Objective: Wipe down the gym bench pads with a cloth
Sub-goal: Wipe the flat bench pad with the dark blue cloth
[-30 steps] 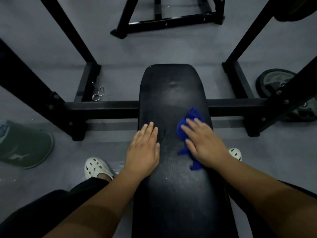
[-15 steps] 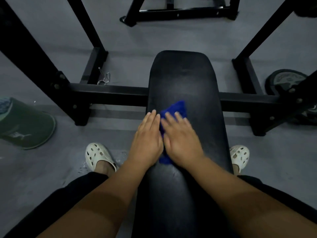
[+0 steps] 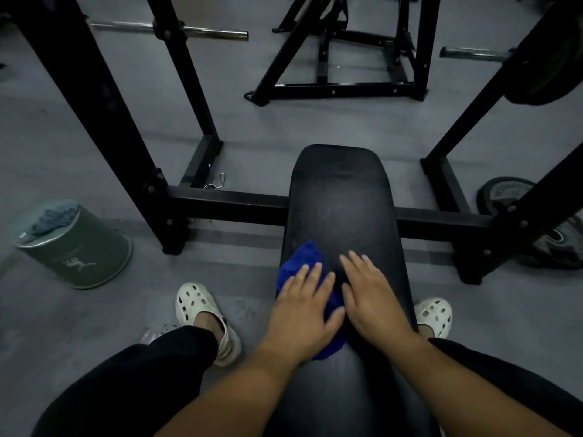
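A: Pressing down on the blue cloth point(image 3: 301, 257) with the left hand point(image 3: 301, 313), fingers straight and spread, nothing curled round it.

B: Where on the bench pad point(image 3: 340, 197)?

A: At the pad's left edge, on the near half, spilling slightly over the side.

B: And the right hand point(image 3: 372, 298)?

A: Laid flat on the pad just beside the cloth, fingers straight, gripping nothing. Touching the cloth at the thumb or just short of it; too blurred to tell.

B: Why flat rather than bunched up?

A: Probably to put more fabric to work on each stroke. Bracing with the right, likely, to steady the lean forward.

B: Sitting astride, by the look: a white clog point(image 3: 202, 305) on the floor left of the pad, a second clog point(image 3: 433, 313) right of it.

A: Handy for reaching along the length. Far half looking dull and marked, so probably yet to do.

B: Anything else nearby?

A: Green bucket point(image 3: 79, 250) well left of the pad, greyish fabric point(image 3: 50, 220) inside, perhaps for rinsing. Weight plate point(image 3: 504, 197) lying right of the pad.
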Available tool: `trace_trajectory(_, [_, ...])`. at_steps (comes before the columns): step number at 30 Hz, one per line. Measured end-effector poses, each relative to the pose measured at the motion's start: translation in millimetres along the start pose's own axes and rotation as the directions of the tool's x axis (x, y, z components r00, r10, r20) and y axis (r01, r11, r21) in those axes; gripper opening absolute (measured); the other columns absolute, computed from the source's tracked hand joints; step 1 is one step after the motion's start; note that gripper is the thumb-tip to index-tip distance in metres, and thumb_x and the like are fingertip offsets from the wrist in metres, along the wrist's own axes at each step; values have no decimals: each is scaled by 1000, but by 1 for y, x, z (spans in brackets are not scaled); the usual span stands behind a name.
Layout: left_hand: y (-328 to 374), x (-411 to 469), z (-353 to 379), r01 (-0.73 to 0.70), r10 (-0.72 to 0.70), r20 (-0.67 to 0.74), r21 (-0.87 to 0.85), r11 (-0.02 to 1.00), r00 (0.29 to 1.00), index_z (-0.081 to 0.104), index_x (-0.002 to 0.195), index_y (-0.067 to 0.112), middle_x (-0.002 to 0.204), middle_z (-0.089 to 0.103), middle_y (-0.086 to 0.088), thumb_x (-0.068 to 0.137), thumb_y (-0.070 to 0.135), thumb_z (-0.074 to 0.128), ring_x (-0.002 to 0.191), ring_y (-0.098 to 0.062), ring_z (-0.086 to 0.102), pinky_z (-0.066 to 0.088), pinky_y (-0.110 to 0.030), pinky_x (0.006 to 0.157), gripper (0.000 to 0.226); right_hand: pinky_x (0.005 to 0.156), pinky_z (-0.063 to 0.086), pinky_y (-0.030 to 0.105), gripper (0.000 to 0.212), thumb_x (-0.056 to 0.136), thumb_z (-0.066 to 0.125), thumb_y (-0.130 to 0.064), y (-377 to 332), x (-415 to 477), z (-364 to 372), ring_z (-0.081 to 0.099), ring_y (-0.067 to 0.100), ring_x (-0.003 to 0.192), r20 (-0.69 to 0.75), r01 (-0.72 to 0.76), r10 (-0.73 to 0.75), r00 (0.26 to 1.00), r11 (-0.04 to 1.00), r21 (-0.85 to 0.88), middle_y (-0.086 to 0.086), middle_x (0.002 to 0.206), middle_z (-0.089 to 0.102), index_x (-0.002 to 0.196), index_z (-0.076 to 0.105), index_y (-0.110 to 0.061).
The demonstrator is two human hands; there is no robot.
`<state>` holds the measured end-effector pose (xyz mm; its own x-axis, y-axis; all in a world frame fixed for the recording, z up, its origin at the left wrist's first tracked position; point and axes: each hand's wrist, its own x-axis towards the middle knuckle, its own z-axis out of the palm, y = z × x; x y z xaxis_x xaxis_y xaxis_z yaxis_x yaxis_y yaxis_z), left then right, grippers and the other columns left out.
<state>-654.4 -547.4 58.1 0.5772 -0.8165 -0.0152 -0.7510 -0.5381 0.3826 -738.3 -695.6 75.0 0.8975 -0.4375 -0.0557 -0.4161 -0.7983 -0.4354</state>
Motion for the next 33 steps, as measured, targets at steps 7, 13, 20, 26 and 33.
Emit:
trace_trajectory(7, [-30,72,12,113,-107,-81,73,991,991,37,153,23,163,27,-6,98,58,31,152,-29,18,21,-47,122,66,120,17,37,56,99,29,-40,31,-15,25,26,19,149,-3,48,-50,999,964,-262,0,160,33,150,42,-23])
trace_trajectory(13, [-35,136,2,121,-119,-37,62,991,992,32,155,20,165,21,-6,99,55,33,153,-31,10,14,-46,124,66,119,18,38,54,97,36,-35,36,-12,27,27,19,148,-37,81,-92,995,968,-236,1,159,35,148,45,-22])
trace_trajectory(20, [-53,112,-3,-36,34,13,165,986,999,32,155,23,165,23,-6,95,60,34,153,-30,13,18,-46,123,70,116,23,42,55,95,37,-35,35,-12,29,30,20,147,-32,96,-106,994,970,-224,3,158,36,146,48,-19])
trace_trajectory(26, [-7,78,2,-87,79,108,75,993,991,27,157,19,165,21,-5,92,52,22,153,-26,10,13,-42,124,73,117,22,34,47,92,37,-27,41,-12,32,39,20,142,-122,81,-87,989,995,-49,0,150,48,131,60,-16])
trace_trajectory(33, [-36,54,-30,77,-74,23,-371,926,997,30,155,12,160,33,-4,88,20,35,148,-15,27,11,-16,120,68,115,29,32,45,92,46,-23,-30,41,21,42,23,137,-167,1,30,986,983,181,6,144,50,135,54,-14])
